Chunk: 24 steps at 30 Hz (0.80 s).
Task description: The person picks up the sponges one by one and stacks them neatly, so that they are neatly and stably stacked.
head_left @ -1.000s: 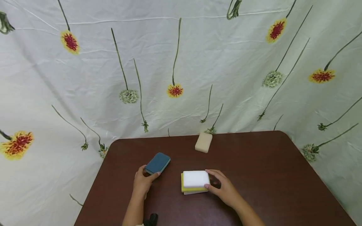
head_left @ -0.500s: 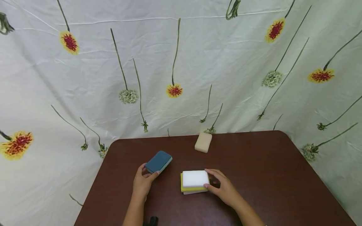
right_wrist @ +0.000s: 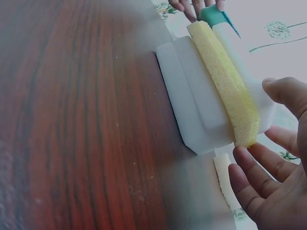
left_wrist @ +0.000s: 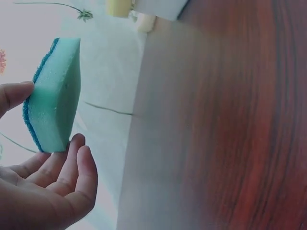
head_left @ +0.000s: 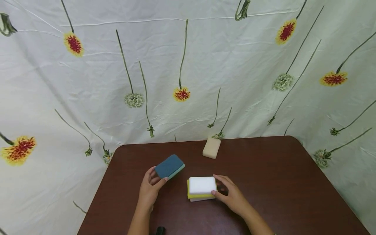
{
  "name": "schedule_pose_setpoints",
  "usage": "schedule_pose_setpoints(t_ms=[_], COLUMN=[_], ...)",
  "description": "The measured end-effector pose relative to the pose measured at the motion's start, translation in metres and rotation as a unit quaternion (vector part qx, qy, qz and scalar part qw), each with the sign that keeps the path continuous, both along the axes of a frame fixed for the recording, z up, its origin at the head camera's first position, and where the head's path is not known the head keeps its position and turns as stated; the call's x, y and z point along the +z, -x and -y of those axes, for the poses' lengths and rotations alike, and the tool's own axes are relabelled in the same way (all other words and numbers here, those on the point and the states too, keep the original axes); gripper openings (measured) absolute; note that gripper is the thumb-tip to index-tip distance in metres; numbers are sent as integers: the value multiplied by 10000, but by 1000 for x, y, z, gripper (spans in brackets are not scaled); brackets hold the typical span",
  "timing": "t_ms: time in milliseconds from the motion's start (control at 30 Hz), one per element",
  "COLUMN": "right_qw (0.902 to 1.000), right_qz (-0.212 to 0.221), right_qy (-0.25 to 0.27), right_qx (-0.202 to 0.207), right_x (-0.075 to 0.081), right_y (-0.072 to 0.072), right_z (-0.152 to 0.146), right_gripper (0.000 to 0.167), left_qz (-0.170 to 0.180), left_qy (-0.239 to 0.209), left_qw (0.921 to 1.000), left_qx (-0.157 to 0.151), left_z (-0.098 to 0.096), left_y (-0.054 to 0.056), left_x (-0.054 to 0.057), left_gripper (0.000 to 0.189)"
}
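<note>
My left hand (head_left: 149, 188) holds a scouring sponge (head_left: 169, 166) by its near left end, thumb on one side and fingers on the other. The sponge has a dark blue scrubbing face and a pale green body; in the left wrist view it is tilted and raised over the table. My right hand (head_left: 230, 195) grips the right end of a white sponge (head_left: 202, 185) on top of a stack. Beneath that lies a yellow sponge (right_wrist: 225, 81), its end touched by fingertips. White blocks (right_wrist: 192, 96) form the bottom of the stack on the table.
A cream-coloured sponge (head_left: 211, 148) lies at the back edge of the dark brown table (head_left: 279, 169). Behind hangs a white flowered cloth (head_left: 223, 58). Something small and black (head_left: 160, 230) shows at the bottom edge beside the left forearm.
My left hand has moved the scouring sponge up and to the right, toward the stack, turning it slightly. The right hand and the stack have stayed almost in place.
</note>
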State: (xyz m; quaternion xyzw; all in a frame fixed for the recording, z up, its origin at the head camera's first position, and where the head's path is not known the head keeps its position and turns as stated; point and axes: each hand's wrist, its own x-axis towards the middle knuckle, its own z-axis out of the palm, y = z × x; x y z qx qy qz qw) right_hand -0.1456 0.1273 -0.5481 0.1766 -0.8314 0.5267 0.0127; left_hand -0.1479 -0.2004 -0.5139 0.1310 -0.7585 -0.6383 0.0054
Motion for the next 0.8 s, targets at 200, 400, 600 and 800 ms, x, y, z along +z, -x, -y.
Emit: schedule_pose_setpoints(t_ms=[200,400,600,800], right_qw=[9998,9997,9995,9989], right_qz=[170,254,319,469], right_qy=[58,-28,-10,28], right_qx=[26,40,-47,-79], right_x=[0,0,-1,0], right_y=[-1,-3,-2,-1], right_z=[-1,-1,1,2], right_gripper=[61,68,65,65], left_qz=[-91,-277,-416,-655], left_qy=[-36,-193,-489,-851], left_qw=[9999,9989,9961,9897], left_qx=[-117,-317,-611,-943], left_z=[-6,-13,-23,-31], left_y=[-3,-7,-10,-13], left_x=[8,15,19,16], left_gripper=[80,79,79,78])
